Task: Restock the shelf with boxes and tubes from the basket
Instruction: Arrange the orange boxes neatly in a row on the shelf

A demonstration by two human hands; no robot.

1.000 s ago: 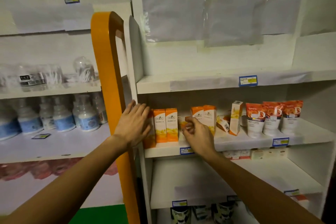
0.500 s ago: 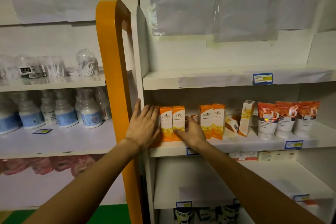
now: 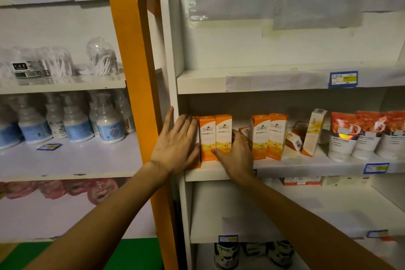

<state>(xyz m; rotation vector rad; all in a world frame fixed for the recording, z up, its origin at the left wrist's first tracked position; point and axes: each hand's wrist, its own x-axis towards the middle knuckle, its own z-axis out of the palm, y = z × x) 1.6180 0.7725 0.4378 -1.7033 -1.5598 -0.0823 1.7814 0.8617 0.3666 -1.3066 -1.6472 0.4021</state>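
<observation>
From the head view, the left hand [image 3: 175, 144] lies flat, fingers straight and together, against the leftmost orange boxes [image 3: 215, 138] on the middle shelf [image 3: 306, 165]. The right hand [image 3: 235, 155] curls its fingers round their right side.

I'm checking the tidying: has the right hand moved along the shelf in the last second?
Yes. The right hand moved left, from the right-hand orange boxes to the left pair.

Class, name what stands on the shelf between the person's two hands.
Head view: two upright orange boxes stand side by side between the left hand and right hand.
</observation>
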